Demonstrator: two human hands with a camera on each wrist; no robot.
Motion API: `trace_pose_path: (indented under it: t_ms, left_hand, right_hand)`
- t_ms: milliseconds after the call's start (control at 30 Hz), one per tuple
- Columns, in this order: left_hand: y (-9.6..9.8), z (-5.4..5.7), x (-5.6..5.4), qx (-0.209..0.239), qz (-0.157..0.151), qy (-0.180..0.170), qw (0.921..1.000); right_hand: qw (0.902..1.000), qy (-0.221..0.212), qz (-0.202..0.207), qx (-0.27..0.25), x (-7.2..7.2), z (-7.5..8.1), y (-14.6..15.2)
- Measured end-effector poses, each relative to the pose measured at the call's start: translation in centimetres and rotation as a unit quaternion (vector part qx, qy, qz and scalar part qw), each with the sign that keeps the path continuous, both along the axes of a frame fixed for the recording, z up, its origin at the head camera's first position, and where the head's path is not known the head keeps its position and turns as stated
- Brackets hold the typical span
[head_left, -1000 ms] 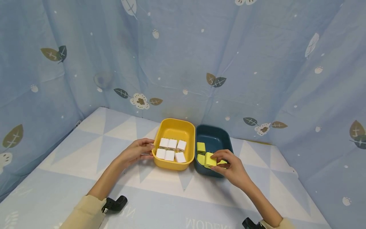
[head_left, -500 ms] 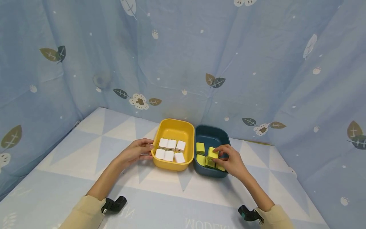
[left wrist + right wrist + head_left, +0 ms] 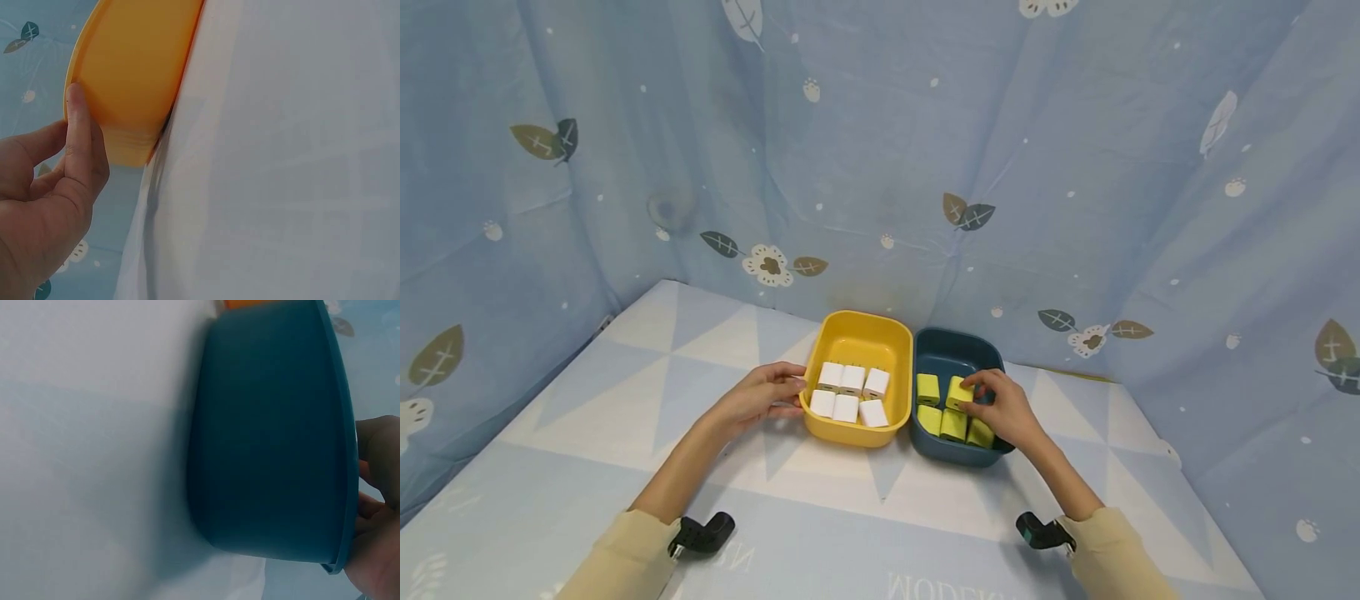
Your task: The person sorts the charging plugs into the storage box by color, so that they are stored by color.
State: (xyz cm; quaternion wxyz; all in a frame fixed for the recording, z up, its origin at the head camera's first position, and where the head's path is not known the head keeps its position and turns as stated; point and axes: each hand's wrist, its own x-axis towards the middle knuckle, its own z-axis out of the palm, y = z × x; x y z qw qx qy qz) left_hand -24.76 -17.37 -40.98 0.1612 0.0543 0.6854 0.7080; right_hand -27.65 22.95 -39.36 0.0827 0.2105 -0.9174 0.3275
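My left hand (image 3: 762, 398) holds the left rim of a yellow plastic bin (image 3: 897, 350); in the left wrist view, fingers (image 3: 78, 140) lie along the wall of the yellow bin (image 3: 134, 69). Several white charger plugs (image 3: 852, 379) sit in two rows inside it. Between thumb and fingertips, my right hand (image 3: 1009, 410) pinches a yellow charger plug (image 3: 957, 393) low inside the dark teal bin (image 3: 955, 343). More yellow charger plugs (image 3: 928, 389) lie around it there. In the right wrist view the wall of the teal bin (image 3: 269, 431) hides the plugs and the fingertips.
The two bins stand side by side on a table with a pale blue and white patterned cloth (image 3: 820, 517). A patterned blue curtain (image 3: 880, 150) hangs close behind them and along both sides.
My right hand has moved away and lowered the yellow charger plug into the teal bin, behind the front row of yellow plugs. My left hand stays at the yellow bin's rim.
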Motion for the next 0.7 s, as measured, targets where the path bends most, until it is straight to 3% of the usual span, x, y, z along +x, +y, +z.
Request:
trace_pose_path:
  t_ms: [433, 700]
  left_hand:
    - [0.1, 0.1, 0.0, 0.004, -0.008, -0.001, 1.0]
    - [0.1, 0.0, 0.0, 0.005, -0.008, 0.002, 1.0]
  right_hand:
    - [0.9993, -0.003, -0.025, 0.026, -1.3, -0.3, -0.6]
    - [0.997, -0.029, -0.051, 0.051, -1.9, -0.6, -1.1]
